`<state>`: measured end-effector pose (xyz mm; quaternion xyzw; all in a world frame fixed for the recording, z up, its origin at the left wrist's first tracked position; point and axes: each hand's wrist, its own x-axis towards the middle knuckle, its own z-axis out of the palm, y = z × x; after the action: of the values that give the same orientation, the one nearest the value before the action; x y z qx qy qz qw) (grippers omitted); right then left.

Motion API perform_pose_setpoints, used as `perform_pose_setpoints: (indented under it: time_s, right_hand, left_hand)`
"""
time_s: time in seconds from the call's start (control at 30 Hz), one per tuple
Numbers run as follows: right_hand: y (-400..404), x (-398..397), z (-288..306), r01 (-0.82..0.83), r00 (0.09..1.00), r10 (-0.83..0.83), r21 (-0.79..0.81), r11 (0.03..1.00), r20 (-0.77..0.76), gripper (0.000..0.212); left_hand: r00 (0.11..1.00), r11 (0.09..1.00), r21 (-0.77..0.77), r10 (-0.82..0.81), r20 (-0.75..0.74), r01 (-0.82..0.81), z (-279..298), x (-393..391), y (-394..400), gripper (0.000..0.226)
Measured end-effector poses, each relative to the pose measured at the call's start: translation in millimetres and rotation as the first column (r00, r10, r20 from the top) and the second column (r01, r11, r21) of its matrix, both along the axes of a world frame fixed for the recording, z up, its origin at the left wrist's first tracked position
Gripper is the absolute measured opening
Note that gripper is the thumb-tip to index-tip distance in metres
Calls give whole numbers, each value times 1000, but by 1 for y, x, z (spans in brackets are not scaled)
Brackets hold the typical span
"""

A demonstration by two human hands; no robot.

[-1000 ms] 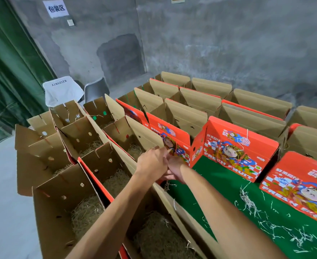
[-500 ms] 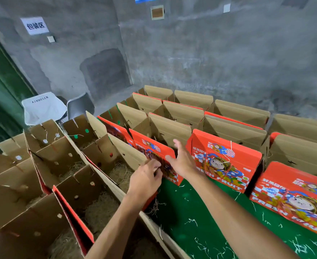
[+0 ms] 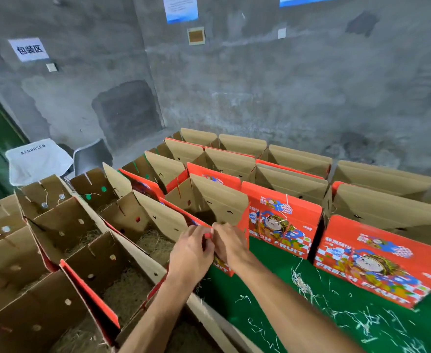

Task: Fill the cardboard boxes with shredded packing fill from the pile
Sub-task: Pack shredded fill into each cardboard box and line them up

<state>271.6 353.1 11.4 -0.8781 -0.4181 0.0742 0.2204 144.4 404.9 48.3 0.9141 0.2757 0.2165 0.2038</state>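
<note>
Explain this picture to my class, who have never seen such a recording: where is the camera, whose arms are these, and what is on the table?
The camera sits on a person's head, looking forward and down, so the two bare arms are the wearer's own. The left hand and right hand meet at the top edge of an open red printed cardboard fruit box and seem to pinch it. To the left stand open brown cardboard boxes lined with pale shredded packing fill. More red boxes stand on a green table cover, which is strewn with loose shreds.
</note>
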Motion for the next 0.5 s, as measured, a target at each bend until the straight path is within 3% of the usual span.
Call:
perform_pose_setpoints:
  time_s: [0.07, 0.17, 0.23, 0.3, 0.5]
  right_hand:
    - [-26, -13, 4, 17, 999, -18, -24, 1000, -34, 18]
    - [-71, -27, 5, 45, 974, -35, 37, 998, -222, 20]
    - [-112, -31, 3, 115, 988, -116, -15, 993, -103, 27]
    - [-161, -36, 2, 208, 975, -207, 6, 978, -85, 31]
    - [-314, -58, 21, 318, 947, -322, -142, 937, -7, 20]
  left_hand:
    - [998, 999, 23, -49, 28, 48, -3, 1, -20, 20]
    - [991, 993, 65, -107, 80, 102, -7, 4, -56, 22]
    - [985, 986, 67, -155, 73, 150, -6, 8, -86, 25]
    - [973, 973, 72, -225, 43, 221, -7, 14, -118, 25]
    - [899, 891, 129, -437, -6, 435, -15, 21, -227, 27]
